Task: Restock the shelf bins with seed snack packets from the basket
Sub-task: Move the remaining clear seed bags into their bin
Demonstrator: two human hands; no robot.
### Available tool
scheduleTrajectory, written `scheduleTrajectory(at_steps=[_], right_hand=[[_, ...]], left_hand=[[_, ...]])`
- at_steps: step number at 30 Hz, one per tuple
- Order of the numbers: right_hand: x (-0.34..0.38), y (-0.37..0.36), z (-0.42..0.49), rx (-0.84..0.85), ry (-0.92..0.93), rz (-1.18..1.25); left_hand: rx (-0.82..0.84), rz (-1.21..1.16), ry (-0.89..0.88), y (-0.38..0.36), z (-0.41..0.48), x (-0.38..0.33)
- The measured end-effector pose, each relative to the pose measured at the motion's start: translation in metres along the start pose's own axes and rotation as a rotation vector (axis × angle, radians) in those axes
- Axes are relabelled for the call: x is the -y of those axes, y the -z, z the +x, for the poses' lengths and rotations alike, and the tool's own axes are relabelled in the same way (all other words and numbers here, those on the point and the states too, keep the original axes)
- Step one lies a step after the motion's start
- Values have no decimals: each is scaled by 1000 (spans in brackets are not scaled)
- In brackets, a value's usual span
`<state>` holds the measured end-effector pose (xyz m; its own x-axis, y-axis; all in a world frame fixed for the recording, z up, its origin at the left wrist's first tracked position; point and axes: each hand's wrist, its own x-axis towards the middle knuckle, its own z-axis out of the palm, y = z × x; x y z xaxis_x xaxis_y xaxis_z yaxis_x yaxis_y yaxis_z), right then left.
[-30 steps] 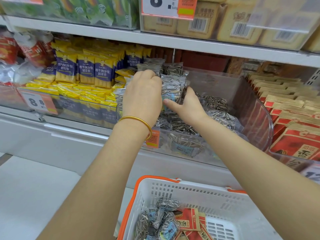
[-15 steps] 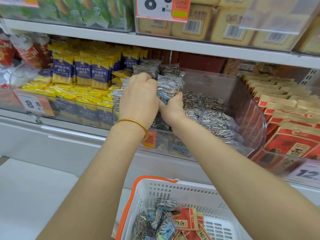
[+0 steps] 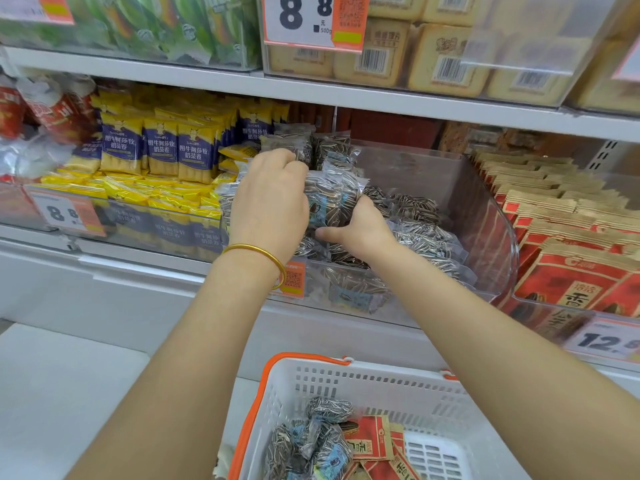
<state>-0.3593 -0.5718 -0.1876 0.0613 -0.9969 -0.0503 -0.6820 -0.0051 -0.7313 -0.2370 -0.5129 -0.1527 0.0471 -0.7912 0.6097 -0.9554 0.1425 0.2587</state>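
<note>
A clear plastic shelf bin [image 3: 485,216] holds several striped sunflower seed packets [image 3: 419,233]. Both hands are inside its left half. My left hand [image 3: 270,206], with a gold bangle at the wrist, grips the top of an upright stack of seed packets [image 3: 329,199]. My right hand [image 3: 360,230] holds the same stack from the right and below, thumb pointing left. Below, a white basket with an orange rim [image 3: 381,379] holds more striped seed packets [image 3: 311,441] and red seed packets [image 3: 374,441].
Left of the clear bin is a bin of yellow-and-blue snack packets [image 3: 159,154]. To the right is a bin of red-and-tan seed packets [image 3: 571,258]. The shelf above [image 3: 311,95] carries boxed biscuits and green packets. Price tags hang on the bin fronts.
My right hand has slid left and down against the stack, then settled at its lower right. My left hand stays on top of the stack. The view has drifted slightly.
</note>
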Motion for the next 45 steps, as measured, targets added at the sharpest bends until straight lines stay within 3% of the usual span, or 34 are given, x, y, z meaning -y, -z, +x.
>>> scheduleTrajectory(at_steps=[7,12,14,17,20,22,24,27,32,36,38,41,45], right_hand=[[4,24,-19,39,-10,-22],[-9,47,-71,-14,132,64],[-24,57,-109,-72,252,124],[-67,59,-157,12,310,125],[-131,29,-171,255,128,48],[-181,-7,-166,440,25,-207],[-227,-45,-163,639,2,-409],[-269,-100,-166,803,-27,-459],[-281,-169,-145,618,-185,-278],[-288,-199,-131,644,-372,-197],[-291,-203,-131,655,-348,-208],[-299,-189,-132,692,-301,-64],[-311,-144,-131,643,-418,84]], left_hand=[[-127,-29,-123,6,-13,0],[-221,-53,-266,24,-37,-21],[-97,-105,-315,22,-60,-36],[322,-84,-326,4,-108,-47],[781,17,-275,-28,-146,-43],[944,112,-274,-46,-159,-43],[990,207,-297,-58,-166,-40],[1073,316,-295,-69,-174,-27],[1185,379,-178,-76,-178,2],[1287,389,-73,-93,-201,29],[1343,446,-210,-112,-216,35],[1526,576,-610,-142,-241,41],[1642,686,-673,-168,-268,53]])
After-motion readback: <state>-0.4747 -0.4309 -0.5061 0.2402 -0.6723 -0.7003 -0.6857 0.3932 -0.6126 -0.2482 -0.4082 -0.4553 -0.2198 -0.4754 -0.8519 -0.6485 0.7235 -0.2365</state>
